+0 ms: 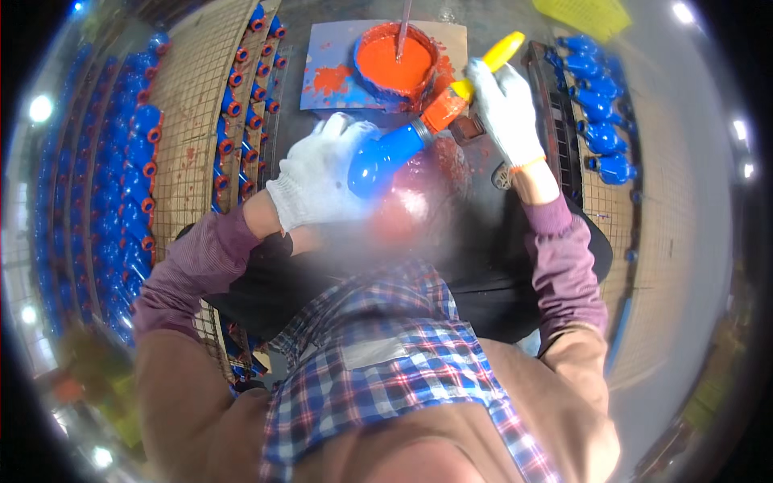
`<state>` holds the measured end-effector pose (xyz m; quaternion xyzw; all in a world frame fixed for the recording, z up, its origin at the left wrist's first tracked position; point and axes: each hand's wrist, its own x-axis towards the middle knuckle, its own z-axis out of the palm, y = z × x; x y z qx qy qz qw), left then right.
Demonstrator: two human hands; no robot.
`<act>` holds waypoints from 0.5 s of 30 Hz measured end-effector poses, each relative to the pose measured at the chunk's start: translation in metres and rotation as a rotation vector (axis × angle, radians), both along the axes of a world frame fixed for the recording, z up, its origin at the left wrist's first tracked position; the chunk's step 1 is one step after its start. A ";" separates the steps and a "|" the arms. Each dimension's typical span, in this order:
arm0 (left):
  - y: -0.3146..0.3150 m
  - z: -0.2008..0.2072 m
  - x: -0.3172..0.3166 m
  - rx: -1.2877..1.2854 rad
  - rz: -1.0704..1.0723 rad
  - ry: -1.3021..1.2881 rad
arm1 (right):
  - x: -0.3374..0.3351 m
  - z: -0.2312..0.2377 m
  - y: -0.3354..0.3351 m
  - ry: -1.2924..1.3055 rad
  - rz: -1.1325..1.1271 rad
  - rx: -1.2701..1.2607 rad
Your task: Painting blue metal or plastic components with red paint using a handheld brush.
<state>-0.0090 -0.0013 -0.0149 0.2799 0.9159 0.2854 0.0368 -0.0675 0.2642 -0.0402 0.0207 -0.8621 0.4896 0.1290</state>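
Note:
My left hand (318, 177), in a white glove, is closed round a glossy blue bottle-shaped part (378, 165). Its narrow neck points up and to the right. In my right hand (507, 109), also gloved in white, is a paintbrush with a yellow handle (503, 51). The brush's orange-red head (443, 110) meets the neck end of the blue part. Beyond my hands stands a round tub of orange-red paint (394, 60), with a thin stick (403, 32) upright in it. The tub rests on a paint-smeared board (330, 80).
Rows of blue parts with red-orange ends (137, 161) fill racks at the left. More blue parts (600, 137) lie on a rack at the right. A yellow basket (588, 14) sits at the far right. Below my hands is a rounded red-stained surface (403, 209).

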 end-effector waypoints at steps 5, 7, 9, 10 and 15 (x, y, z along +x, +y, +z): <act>0.003 0.006 0.006 -0.422 -0.208 0.320 | -0.021 -0.036 -0.010 -0.003 0.185 0.051; 0.001 0.007 0.007 -0.495 -0.265 0.353 | -0.013 -0.029 -0.016 0.008 0.250 0.084; 0.000 0.009 0.006 -0.527 -0.303 0.358 | 0.003 -0.012 -0.024 0.091 0.245 0.127; 0.000 0.010 0.006 -0.525 -0.307 0.354 | 0.012 -0.008 -0.024 0.174 0.233 0.174; 0.001 0.015 0.001 -0.458 -0.251 0.144 | 0.047 0.003 -0.025 0.379 0.215 0.182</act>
